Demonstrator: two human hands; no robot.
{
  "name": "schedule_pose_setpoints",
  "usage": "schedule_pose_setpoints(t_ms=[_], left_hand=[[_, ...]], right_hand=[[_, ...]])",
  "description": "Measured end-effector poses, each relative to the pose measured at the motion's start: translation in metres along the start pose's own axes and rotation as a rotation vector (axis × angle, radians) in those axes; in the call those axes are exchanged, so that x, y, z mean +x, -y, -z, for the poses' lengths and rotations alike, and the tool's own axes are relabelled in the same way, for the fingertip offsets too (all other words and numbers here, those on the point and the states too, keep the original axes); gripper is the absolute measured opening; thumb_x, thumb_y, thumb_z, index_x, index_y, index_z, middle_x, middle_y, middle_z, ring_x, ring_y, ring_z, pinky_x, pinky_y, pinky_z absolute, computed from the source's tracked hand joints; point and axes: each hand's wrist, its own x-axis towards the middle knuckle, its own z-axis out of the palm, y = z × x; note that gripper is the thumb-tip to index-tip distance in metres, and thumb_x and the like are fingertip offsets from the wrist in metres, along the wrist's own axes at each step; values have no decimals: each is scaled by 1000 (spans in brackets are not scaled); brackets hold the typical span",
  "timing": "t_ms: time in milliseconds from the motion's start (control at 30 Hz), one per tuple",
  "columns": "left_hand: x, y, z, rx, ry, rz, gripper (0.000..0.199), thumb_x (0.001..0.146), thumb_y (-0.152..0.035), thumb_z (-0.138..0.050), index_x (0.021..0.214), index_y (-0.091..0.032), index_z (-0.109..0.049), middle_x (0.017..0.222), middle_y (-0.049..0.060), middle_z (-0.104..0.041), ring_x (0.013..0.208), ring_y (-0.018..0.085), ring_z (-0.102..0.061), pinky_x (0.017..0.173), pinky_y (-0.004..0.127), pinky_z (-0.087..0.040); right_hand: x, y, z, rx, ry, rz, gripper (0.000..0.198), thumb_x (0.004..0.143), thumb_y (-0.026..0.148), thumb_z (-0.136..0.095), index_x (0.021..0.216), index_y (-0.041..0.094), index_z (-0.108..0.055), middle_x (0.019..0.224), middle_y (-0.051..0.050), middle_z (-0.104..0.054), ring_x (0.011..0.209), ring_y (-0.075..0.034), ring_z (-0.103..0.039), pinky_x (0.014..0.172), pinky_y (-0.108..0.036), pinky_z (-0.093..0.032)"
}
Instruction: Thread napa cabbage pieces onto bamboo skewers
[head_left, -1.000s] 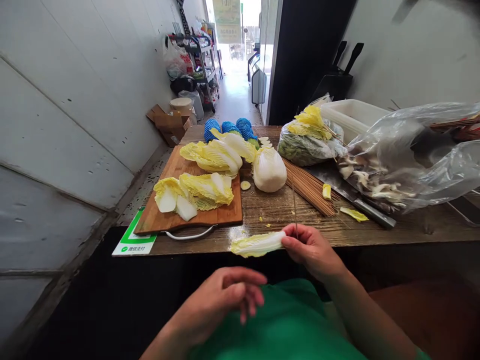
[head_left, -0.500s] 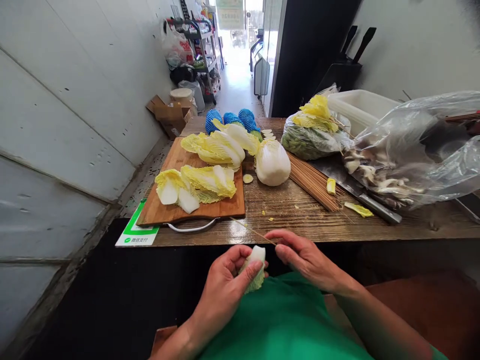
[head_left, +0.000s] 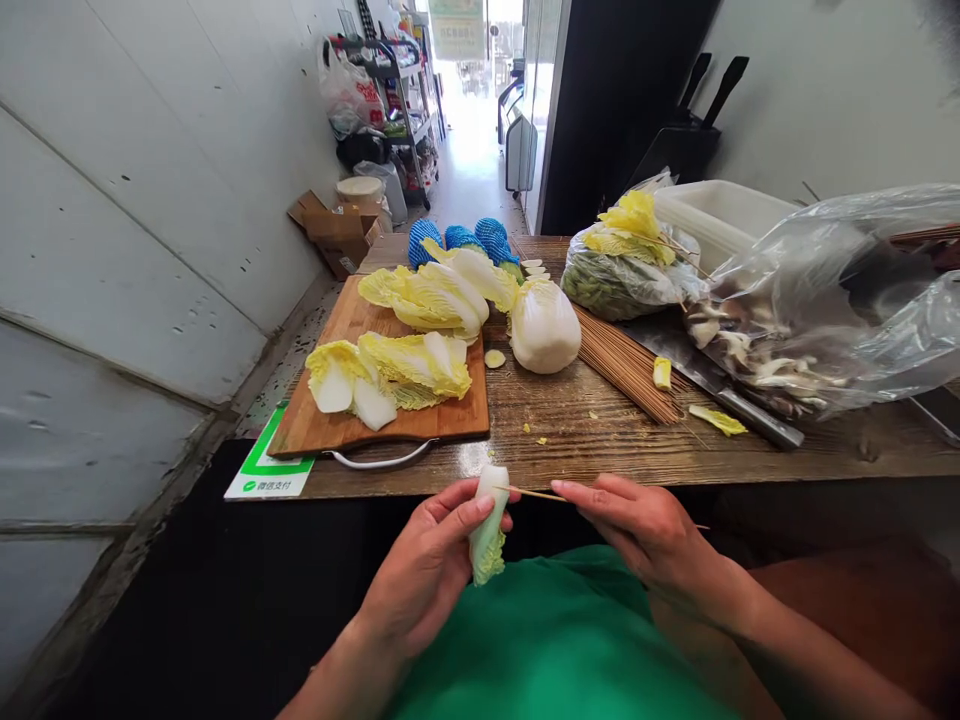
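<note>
Held upright in my left hand (head_left: 435, 550) is a folded napa cabbage leaf (head_left: 489, 530), white stem end up and crinkled green edge down. My right hand (head_left: 645, 525) pinches a thin wooden skewer (head_left: 536, 494) that lies nearly level. The skewer's tip meets the leaf's white part near the top; whether it has pierced through I cannot tell. Beyond my hands, more cabbage leaves (head_left: 416, 370) rest on a wooden cutting board (head_left: 315, 425). A whole white cabbage head (head_left: 546, 328) sits to the right of the board, by a bundle of skewers (head_left: 626, 370).
A large knife (head_left: 757, 415) lies right of the skewers, partly under a clear plastic bag of mushrooms (head_left: 787, 350). Behind stand a bag of greens (head_left: 615, 280) and a white bin (head_left: 724, 215). Blue-netted produce (head_left: 491, 240) sits at the table's back. A green-and-white payment sign (head_left: 266, 470) juts out beneath the board.
My left hand has moved slightly left and raised the leaf upright. My right hand has shifted right and turned the skewer, bringing its tip to the leaf's stem part.
</note>
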Motion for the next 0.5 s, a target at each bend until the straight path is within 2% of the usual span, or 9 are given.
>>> schedule_pose_setpoints(t_ms=[67, 200, 267, 367, 433, 500], left_hand=[[0, -1, 0, -7, -22, 3, 19, 70, -24, -69, 88, -17, -71, 84, 4, -67, 71, 11, -57, 62, 19, -45], [2, -2, -1, 11, -95, -1, 20, 67, -27, -72, 82, -15, -72, 75, 3, -66, 62, 9, -54, 55, 17, -43], [4, -2, -1, 10, -102, 7, 19, 67, -28, -72, 81, -15, -72, 73, 3, -66, 61, 8, -54, 55, 17, -43], [6, -2, 1, 6, -86, 20, 18, 70, -28, -69, 82, -14, -71, 71, 3, -64, 62, 8, -53, 57, 16, -43], [7, -2, 2, 12, -69, 31, 19, 72, -28, -68, 83, -13, -71, 67, 3, -63, 62, 8, -53, 56, 16, -42], [7, -1, 2, 27, -44, 38, 20, 74, -29, -66, 84, -11, -71, 66, 3, -62, 61, 8, -52, 54, 16, -40]], right_hand=[[-1, -1, -1, -25, -12, 5, 39, 92, 19, -38, 129, 25, -49, 77, -5, -62, 65, -16, -58, 61, -27, -48], [-1, 1, 2, 35, -47, 68, 43, 91, 12, -34, 130, 25, -46, 106, -8, -61, 93, -17, -59, 78, -29, -49], [-1, 2, 3, 7, -72, 96, 43, 91, 11, -34, 130, 22, -46, 100, -9, -60, 85, -16, -59, 71, -27, -49], [-2, 2, 4, -105, -60, 106, 40, 92, 14, -34, 130, 18, -47, 72, -3, -55, 58, -12, -52, 52, -22, -44], [-3, 2, 3, -159, -44, 103, 38, 93, 16, -34, 128, 18, -49, 66, -1, -54, 53, -11, -51, 50, -22, -42], [-3, 2, 2, -150, -26, 108, 38, 93, 15, -35, 128, 17, -48, 70, -2, -60, 57, -12, -54, 53, -22, -44]])
